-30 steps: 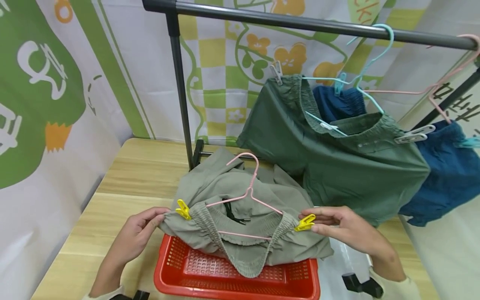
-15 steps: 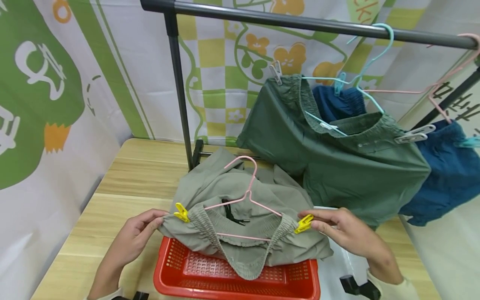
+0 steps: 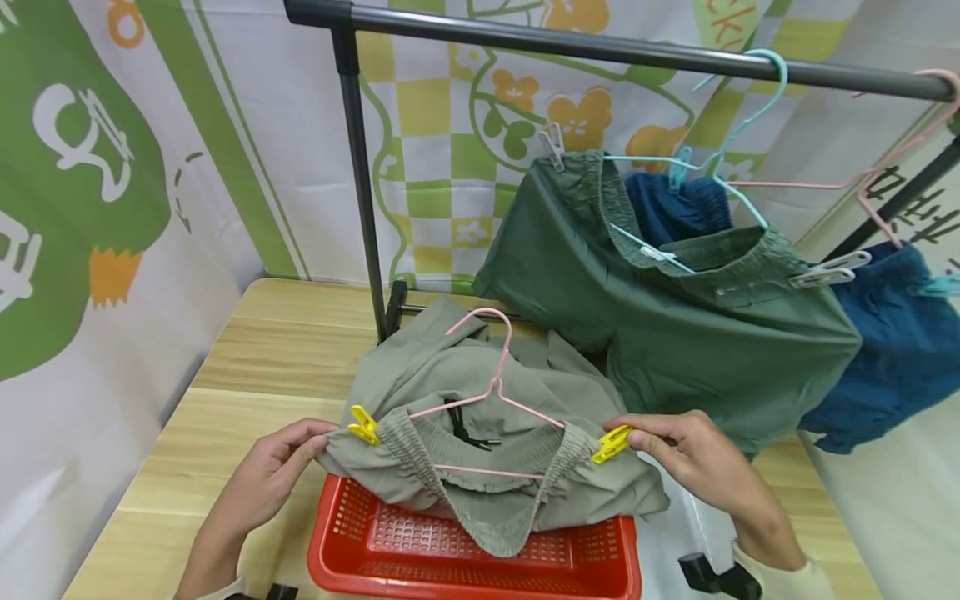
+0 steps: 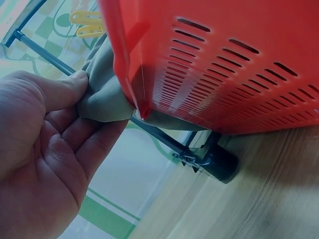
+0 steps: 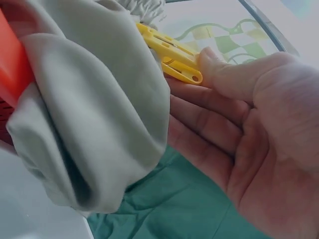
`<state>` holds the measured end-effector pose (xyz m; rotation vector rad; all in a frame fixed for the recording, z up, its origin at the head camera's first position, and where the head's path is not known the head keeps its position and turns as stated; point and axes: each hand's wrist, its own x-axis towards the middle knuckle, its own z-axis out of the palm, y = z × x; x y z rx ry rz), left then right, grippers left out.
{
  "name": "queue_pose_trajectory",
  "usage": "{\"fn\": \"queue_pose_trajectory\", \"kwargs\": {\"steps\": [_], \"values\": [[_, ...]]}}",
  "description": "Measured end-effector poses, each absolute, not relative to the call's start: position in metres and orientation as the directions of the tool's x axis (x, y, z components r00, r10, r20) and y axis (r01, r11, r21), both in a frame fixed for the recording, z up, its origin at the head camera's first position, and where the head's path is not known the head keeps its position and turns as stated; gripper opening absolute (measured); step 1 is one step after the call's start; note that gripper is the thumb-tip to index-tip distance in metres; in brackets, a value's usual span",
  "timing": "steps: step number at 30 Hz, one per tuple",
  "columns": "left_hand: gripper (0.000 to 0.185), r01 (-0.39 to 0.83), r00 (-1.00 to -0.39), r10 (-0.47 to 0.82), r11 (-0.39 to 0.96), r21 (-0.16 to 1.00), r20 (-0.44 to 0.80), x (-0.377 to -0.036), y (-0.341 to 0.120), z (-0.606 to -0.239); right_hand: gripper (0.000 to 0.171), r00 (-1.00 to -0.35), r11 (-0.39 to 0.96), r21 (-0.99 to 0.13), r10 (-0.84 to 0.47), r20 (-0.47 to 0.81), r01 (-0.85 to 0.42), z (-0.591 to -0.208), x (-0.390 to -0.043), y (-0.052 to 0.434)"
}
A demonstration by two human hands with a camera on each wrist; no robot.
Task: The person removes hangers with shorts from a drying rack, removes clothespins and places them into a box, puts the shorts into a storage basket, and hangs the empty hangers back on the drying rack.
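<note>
Grey-green pants (image 3: 525, 367) with an elastic waistband and black drawstring lie over a red basket (image 3: 480, 587). A pink hanger (image 3: 498, 362) sits inside the waistband, its hook pointing away from me. One yellow clothespin (image 3: 364, 425) is clipped near the left end of the waistband, another yellow clothespin (image 3: 612, 443) near the right end. My left hand (image 3: 273, 467) pinches the fabric at the left side between thumb and fingers. With thumb and fingers, my right hand (image 3: 701, 458) pinches the right clothespin (image 5: 174, 52); its other fingers stretch behind the cloth.
A black clothes rack (image 3: 525, 37) stands over the table (image 3: 247, 367). Green shorts (image 3: 660, 300) hang from it on a light blue hanger (image 3: 723, 150), with blue shorts (image 3: 892, 333) behind. A white surface (image 3: 678, 533) lies right of the basket.
The right hand has shifted slightly right, its thumb and forefinger closing on the clothespin's end. The hanger's hook has moved slightly left. The left hand keeps its grip almost in place.
</note>
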<state>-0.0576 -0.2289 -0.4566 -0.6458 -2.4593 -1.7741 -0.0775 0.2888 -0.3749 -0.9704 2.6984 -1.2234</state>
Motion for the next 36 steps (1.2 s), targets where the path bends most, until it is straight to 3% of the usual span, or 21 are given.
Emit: {"fn": "queue_pose_trajectory", "kwargs": {"steps": [11,22,32,36], "values": [[0.027,0.363,-0.91,0.307,0.268,0.892,0.279,-0.056,-0.229,-0.456,0.035,-0.828,0.499,-0.671,-0.438,0.35,-0.548,-0.378,-0.077,0.288],[0.027,0.369,-0.913,0.288,0.287,0.884,0.287,-0.055,-0.229,-0.457,0.024,-0.942,0.458,-0.825,-0.207,0.264,-0.331,-0.378,-0.073,0.285],[0.026,0.363,-0.916,0.287,0.288,0.886,0.281,-0.056,-0.228,-0.455,0.028,-0.939,0.66,-0.669,-0.22,0.265,-0.343,-0.37,-0.064,0.305],[0.026,0.358,-0.918,0.283,0.295,0.886,0.277,-0.056,-0.227,-0.455,0.033,-0.962,0.754,-0.598,-0.198,0.189,-0.273,-0.369,-0.061,0.315]]}}
